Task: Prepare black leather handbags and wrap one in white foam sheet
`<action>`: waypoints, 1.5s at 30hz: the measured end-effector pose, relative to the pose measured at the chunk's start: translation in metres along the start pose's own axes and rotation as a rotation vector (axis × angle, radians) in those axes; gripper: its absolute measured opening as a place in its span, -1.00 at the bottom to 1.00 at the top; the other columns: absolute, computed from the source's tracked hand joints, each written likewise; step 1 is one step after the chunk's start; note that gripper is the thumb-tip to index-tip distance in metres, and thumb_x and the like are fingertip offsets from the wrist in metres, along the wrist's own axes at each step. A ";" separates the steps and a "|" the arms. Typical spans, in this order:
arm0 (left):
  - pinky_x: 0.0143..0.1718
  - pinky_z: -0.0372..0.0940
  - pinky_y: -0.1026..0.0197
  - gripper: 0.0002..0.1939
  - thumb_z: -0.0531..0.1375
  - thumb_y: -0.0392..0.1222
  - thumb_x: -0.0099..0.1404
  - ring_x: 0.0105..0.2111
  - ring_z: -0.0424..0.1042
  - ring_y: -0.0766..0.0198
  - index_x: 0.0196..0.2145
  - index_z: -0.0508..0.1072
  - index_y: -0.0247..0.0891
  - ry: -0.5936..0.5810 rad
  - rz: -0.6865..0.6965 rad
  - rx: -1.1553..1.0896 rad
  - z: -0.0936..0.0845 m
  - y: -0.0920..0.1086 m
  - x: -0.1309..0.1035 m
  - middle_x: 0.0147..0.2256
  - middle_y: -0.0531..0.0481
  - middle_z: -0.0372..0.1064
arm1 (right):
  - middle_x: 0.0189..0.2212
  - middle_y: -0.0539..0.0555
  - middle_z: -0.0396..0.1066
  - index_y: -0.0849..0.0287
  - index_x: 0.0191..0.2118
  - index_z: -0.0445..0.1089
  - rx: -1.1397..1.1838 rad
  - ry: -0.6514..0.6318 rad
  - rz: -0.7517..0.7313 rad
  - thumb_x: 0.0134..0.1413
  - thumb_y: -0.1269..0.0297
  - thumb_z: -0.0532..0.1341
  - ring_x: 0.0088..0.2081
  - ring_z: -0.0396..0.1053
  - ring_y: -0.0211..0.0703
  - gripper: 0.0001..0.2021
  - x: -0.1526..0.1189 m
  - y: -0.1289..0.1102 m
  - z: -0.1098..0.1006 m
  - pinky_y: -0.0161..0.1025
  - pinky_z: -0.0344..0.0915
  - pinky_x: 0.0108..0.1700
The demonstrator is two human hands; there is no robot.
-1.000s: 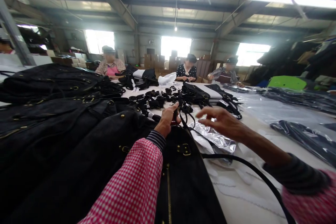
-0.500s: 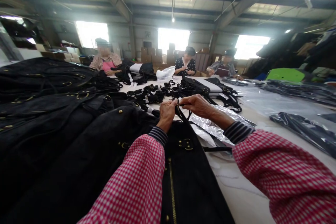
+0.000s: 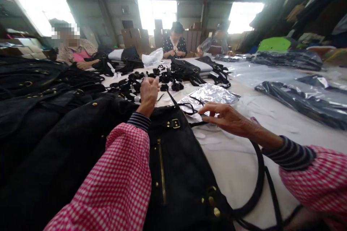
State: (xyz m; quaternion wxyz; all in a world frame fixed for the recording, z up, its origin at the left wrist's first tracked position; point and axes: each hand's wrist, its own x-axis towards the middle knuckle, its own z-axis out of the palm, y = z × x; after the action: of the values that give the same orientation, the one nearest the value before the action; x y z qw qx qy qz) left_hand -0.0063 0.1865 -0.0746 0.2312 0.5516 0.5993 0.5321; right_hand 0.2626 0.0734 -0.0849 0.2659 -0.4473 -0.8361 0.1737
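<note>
A large black bag (image 3: 176, 158) with a gold zip, buckle and studs lies in front of me on the table. Above its far edge is my left hand (image 3: 149, 92), fingers curled closed; what they hold, if anything, is hidden. To the right, over the table, my right hand (image 3: 230, 120) hovers with thumb and forefinger apart and nothing visible between them. Thin black cords (image 3: 189, 107) lie close to its fingertips, beside the bag's top edge. A black handle (image 3: 258, 184) loops out from the bag below my right wrist.
More black bags (image 3: 48, 126) are heaped at left. Small black strap pieces (image 3: 132, 81) lie scattered ahead, near stacked bags (image 3: 200, 66). Crumpled clear plastic (image 3: 211, 94) and bagged dark goods (image 3: 300, 97) lie at right on the white table (image 3: 238, 162). Several people sit across it.
My hands, together at a black strap before, have parted. The right has moved right and down and its fingers have opened. My view has turned right and tilted down; the handle loop now shows.
</note>
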 end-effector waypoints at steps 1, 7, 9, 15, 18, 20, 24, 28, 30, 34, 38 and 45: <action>-0.40 0.32 0.31 -0.79 0.12 -0.04 0.39 -0.37 0.51 0.31 -0.18 0.40 -0.24 -0.004 0.151 -0.051 -0.002 0.017 -0.007 -0.28 -0.03 0.54 | -0.28 0.07 0.53 0.18 -0.16 0.57 0.056 -0.046 0.041 0.21 0.17 0.25 -0.34 0.39 -0.19 -0.78 -0.020 -0.006 -0.006 -0.27 0.27 -0.28; -0.27 0.33 0.24 -0.82 0.08 -0.18 0.45 -0.35 0.45 0.30 -0.23 0.46 -0.24 -0.645 0.827 0.108 0.004 0.105 -0.098 -0.37 0.03 0.47 | -0.22 0.03 0.52 0.03 -0.14 0.51 0.128 -0.358 0.071 0.31 0.04 0.21 -0.22 0.44 -0.11 -0.77 -0.137 -0.055 -0.018 -0.23 0.32 -0.20; -0.18 0.31 0.22 -0.81 0.06 -0.26 0.45 -0.30 0.45 0.29 -0.18 0.48 -0.22 -0.921 0.983 0.333 0.004 0.106 -0.126 -0.32 0.04 0.48 | -0.18 0.05 0.49 0.02 -0.13 0.48 0.100 -0.328 0.026 0.32 0.13 0.20 -0.19 0.43 -0.10 -0.84 -0.165 -0.063 -0.006 -0.22 0.31 -0.16; -0.07 0.25 0.19 -0.57 0.10 -0.50 0.26 0.00 0.36 0.17 0.02 0.40 -0.13 -1.307 1.075 0.754 -0.025 0.069 -0.171 -0.04 -0.01 0.45 | -0.20 0.03 0.42 0.09 -0.21 0.41 -0.022 -0.274 -0.050 0.27 0.43 0.17 -0.18 0.38 -0.14 -0.89 -0.194 -0.067 0.023 -0.23 0.22 -0.14; -0.07 0.22 0.13 -0.59 0.10 -0.51 0.25 0.04 0.31 0.13 -0.01 0.36 -0.16 -1.207 1.080 0.858 -0.039 0.060 -0.189 0.02 -0.06 0.41 | -0.27 0.00 0.43 0.12 -0.28 0.41 0.047 -0.363 -0.063 0.29 0.39 0.17 -0.26 0.38 -0.20 -0.89 -0.180 -0.066 0.010 -0.27 0.20 -0.21; -0.04 0.18 0.09 -0.63 0.08 -0.50 0.26 0.03 0.32 0.12 -0.04 0.35 -0.18 -1.133 1.082 0.899 -0.045 0.058 -0.196 0.03 -0.09 0.40 | -0.37 -0.03 0.43 0.15 -0.35 0.43 0.113 -0.373 -0.072 0.32 0.34 0.18 -0.32 0.37 -0.23 -0.82 -0.162 -0.064 0.001 -0.29 0.18 -0.26; 0.07 0.09 0.05 -0.80 0.08 -0.43 0.32 -0.03 0.35 0.13 -0.16 0.35 -0.20 -1.114 1.063 0.867 -0.053 0.060 -0.195 -0.06 -0.07 0.44 | -0.40 0.01 0.45 0.19 -0.33 0.49 0.135 -0.149 -0.100 0.28 0.42 0.19 -0.33 0.36 -0.22 -0.84 -0.114 -0.056 0.002 -0.28 0.18 -0.24; 0.02 0.09 0.10 -0.92 0.09 -0.24 0.42 -0.12 0.36 0.18 -0.23 0.38 -0.20 -1.211 0.948 0.794 -0.055 0.067 -0.188 -0.18 -0.01 0.44 | -0.26 0.08 0.47 0.21 -0.26 0.50 0.029 -0.061 -0.290 0.24 0.50 0.16 -0.23 0.37 -0.16 -0.83 -0.074 -0.046 0.033 -0.25 0.20 -0.16; -0.06 0.10 0.13 -0.82 0.11 -0.06 0.46 -0.14 0.37 0.20 -0.11 0.41 -0.17 -1.239 0.917 0.759 -0.054 0.070 -0.185 -0.18 0.03 0.45 | -0.21 0.11 0.47 0.20 -0.18 0.49 -0.064 -0.092 -0.423 0.26 0.45 0.17 -0.19 0.35 -0.12 -0.85 -0.065 -0.040 0.051 -0.22 0.21 -0.12; -0.06 0.07 0.12 -0.60 0.03 0.18 0.48 -0.26 0.36 0.22 -0.12 0.46 -0.17 -1.162 0.977 0.827 -0.061 0.069 -0.170 -0.29 0.04 0.44 | -0.22 0.13 0.45 0.21 -0.12 0.45 -0.218 -0.125 -0.514 0.34 0.37 0.13 -0.22 0.31 -0.11 -0.86 -0.061 -0.028 0.071 -0.19 0.18 -0.17; 0.06 0.05 0.02 -0.59 -0.06 -0.02 0.56 -0.43 0.30 0.24 -0.30 0.46 -0.22 -1.016 1.027 1.087 -0.100 0.049 -0.145 -0.47 0.04 0.35 | -0.32 0.07 0.43 0.20 -0.30 0.39 -0.251 -0.152 -0.473 0.39 0.33 0.08 -0.33 0.31 -0.18 -0.78 -0.055 -0.026 0.067 -0.22 0.10 -0.28; 0.29 -0.13 -0.21 -0.76 0.12 -0.33 0.36 -0.04 0.38 0.07 -0.06 0.46 -0.15 -0.849 1.086 1.142 -0.138 0.001 -0.148 -0.14 -0.05 0.48 | -0.42 0.14 0.50 0.21 -0.40 0.39 -0.379 -0.250 -0.308 0.43 0.21 0.03 -0.38 0.42 -0.16 -0.63 -0.012 -0.051 0.062 -0.21 0.01 -0.35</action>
State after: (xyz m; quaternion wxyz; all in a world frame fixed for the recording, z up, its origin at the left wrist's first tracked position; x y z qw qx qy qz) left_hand -0.0831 -0.0006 -0.0740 -0.1600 0.9408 0.2929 -0.0602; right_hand 0.1977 0.0326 -0.1114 0.0955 -0.3320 -0.9381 0.0255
